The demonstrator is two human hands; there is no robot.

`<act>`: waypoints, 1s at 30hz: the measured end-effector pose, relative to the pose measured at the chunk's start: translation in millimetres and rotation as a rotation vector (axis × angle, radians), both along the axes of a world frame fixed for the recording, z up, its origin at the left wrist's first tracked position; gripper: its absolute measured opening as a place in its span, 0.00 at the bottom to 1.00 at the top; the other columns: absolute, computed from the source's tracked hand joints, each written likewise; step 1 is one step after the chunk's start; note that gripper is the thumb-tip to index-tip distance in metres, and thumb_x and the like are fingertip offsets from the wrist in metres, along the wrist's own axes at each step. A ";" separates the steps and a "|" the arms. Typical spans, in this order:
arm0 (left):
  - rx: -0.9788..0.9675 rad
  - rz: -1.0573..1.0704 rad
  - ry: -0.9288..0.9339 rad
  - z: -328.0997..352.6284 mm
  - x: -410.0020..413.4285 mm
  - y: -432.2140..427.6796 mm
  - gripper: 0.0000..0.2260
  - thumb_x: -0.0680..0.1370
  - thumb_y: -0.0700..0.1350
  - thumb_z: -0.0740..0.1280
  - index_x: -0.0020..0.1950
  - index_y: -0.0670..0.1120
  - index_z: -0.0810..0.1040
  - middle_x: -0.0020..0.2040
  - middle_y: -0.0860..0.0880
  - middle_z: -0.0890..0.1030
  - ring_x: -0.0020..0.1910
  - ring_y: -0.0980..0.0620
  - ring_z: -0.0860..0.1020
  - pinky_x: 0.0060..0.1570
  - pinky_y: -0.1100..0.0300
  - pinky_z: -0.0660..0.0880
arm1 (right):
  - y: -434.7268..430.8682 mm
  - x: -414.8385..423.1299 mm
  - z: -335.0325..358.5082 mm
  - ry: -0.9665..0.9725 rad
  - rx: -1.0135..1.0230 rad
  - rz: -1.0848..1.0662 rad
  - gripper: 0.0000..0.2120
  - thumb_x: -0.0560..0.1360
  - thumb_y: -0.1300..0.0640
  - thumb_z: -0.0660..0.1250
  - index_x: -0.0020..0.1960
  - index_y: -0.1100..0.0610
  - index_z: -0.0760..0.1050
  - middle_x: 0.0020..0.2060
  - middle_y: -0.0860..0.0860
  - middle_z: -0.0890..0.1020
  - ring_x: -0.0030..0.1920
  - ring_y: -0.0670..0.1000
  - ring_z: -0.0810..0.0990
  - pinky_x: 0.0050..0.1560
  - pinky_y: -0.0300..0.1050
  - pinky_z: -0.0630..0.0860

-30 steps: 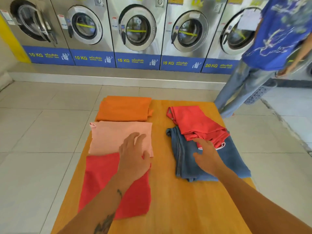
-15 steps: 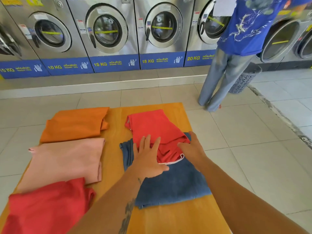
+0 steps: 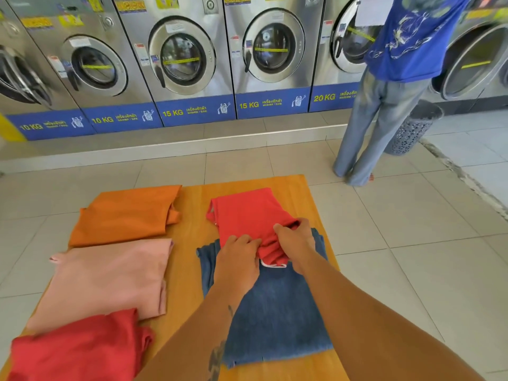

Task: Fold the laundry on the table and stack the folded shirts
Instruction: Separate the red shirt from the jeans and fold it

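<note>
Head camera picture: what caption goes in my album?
Both hands bunch a red shirt lying atop blue denim.

washer panels (image 3: 195, 112) marked 10 kg, 15 kg, 20 kg

Row of steel front-loading washing machines (image 3: 181, 59) with blue capacity labels, person in blue shirt (image 3: 412, 39), grey perforated laundry basket (image 3: 412, 130), tiled floor (image 3: 412, 257)

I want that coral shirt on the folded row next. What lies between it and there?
Nothing visible: both hands already grip the coral shirt, and only bare table separates it from the pink shirt.
</note>
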State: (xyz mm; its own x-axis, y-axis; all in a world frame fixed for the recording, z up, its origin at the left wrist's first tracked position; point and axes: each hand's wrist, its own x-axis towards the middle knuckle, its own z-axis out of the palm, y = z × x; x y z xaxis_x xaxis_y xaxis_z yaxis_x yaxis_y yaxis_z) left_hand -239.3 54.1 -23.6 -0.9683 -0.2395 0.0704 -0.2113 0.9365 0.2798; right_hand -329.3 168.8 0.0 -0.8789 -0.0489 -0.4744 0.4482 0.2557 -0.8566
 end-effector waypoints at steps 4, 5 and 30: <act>0.121 -0.086 0.035 -5.0 18.1 -3.1 0.17 0.82 0.49 0.60 0.70 0.54 0.75 0.64 0.55 0.77 0.63 0.50 0.71 0.59 0.55 0.73 | -11.9 7.6 5.5 0.103 0.134 0.006 0.18 0.70 0.59 0.60 0.57 0.43 0.70 0.44 0.53 0.81 0.40 0.56 0.82 0.30 0.46 0.77; 0.169 -0.127 0.009 -5.2 24.6 -6.2 0.19 0.81 0.48 0.61 0.72 0.53 0.73 0.68 0.55 0.74 0.67 0.50 0.68 0.65 0.56 0.69 | -12.4 8.7 8.1 0.131 0.152 0.009 0.20 0.70 0.61 0.59 0.57 0.43 0.72 0.44 0.52 0.81 0.40 0.55 0.82 0.31 0.46 0.77; 1.280 0.287 0.303 127.5 244.0 -199.9 0.31 0.79 0.33 0.63 0.77 0.58 0.62 0.64 0.54 0.77 0.52 0.65 0.81 0.43 0.68 0.76 | -99.6 215.1 223.8 0.827 0.206 0.919 0.28 0.69 0.77 0.64 0.51 0.45 0.84 0.46 0.41 0.85 0.47 0.40 0.83 0.51 0.37 0.78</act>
State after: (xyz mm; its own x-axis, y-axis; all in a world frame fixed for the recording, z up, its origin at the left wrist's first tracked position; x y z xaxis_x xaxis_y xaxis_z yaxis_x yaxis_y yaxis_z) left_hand 4.7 -145.8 103.9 -0.8596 -0.4875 -0.1530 -0.1290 -0.0827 0.9882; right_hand -114.1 69.2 223.9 -0.5970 -0.7917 0.1300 -0.6187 0.3512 -0.7028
